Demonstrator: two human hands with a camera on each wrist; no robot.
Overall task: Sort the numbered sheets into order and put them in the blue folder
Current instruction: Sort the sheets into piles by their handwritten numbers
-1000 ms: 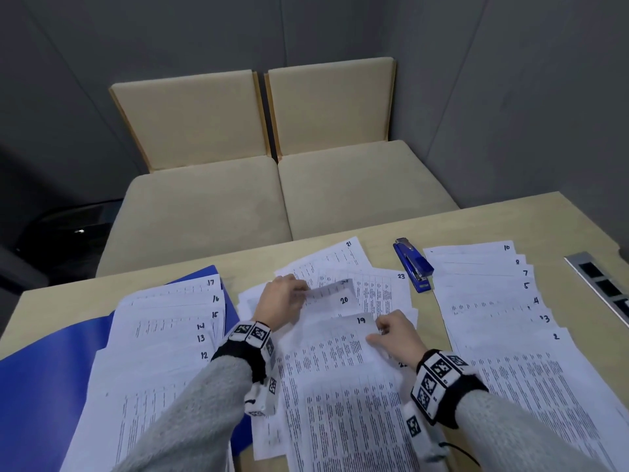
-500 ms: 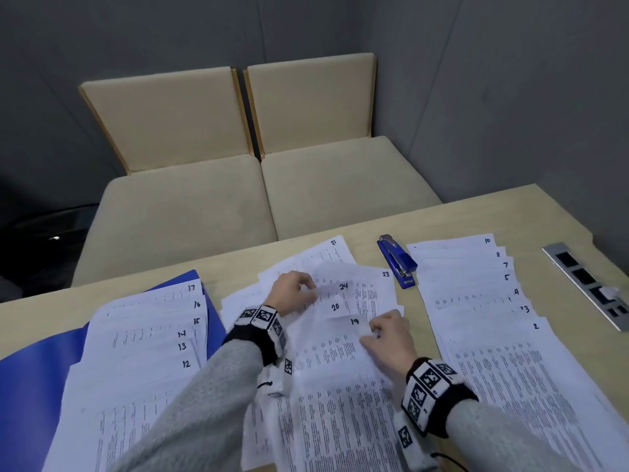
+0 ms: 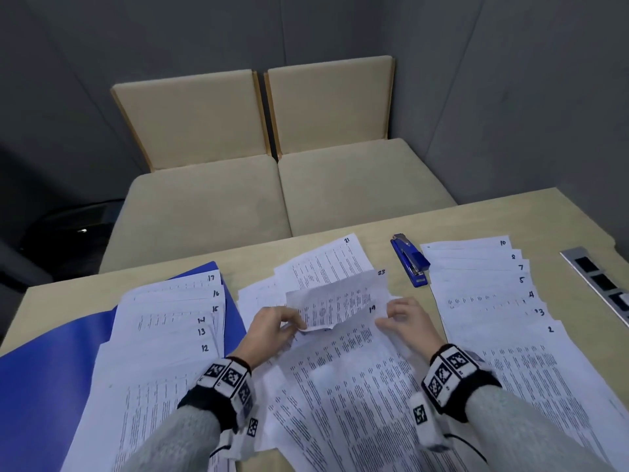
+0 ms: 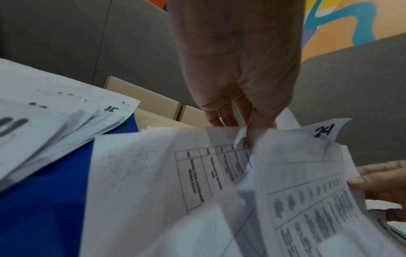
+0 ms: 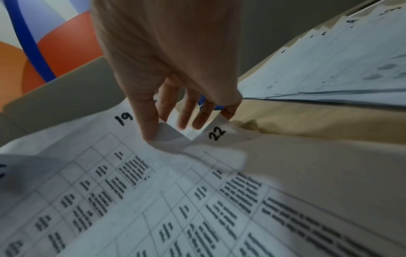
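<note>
Clearly the sorting step is in hand, for the middle pile. The left hand (image 3: pixel 272 330) has its thumb and fingers closed on a sheet that it lifts and folds back; in the left wrist view the thumb presses into the paper, and the corner near it carries the number 24 (image 4: pixel 324 130). So the left grip is clamped on sheet 24. The right hand (image 3: pixel 405 321) lies at the right edge of the same pile. In the right wrist view its thumb sits on a curled corner just beside sheet 19 (image 5: pixel 124 118), and the fingers reach to sheet 22 (image 5: pixel 217 133). It seems to pinch this corner, so I judge the right grip closed on paper, but I cannot tell which sheet the corner belongs to.

Around the hands, sheet 23 (image 3: pixel 381 272) and sheet 21 (image 3: pixel 346 240) lie further back in the middle pile. To the left, a fanned pile (image 3: pixel 170 321) numbered 12 to 17 rests on the open blue folder (image 3: pixel 44 386). To the right, another fan (image 3: pixel 483 287) shows numbers 2 to 10, and a blue stapler (image 3: pixel 410 259) lies between it and the middle pile, all on the table (image 3: pixel 476 216).

Next, I think the high numbers must go behind 19 in order, without creasing the thin paper. Gathering the three piles into the folder is not yet done.
</note>
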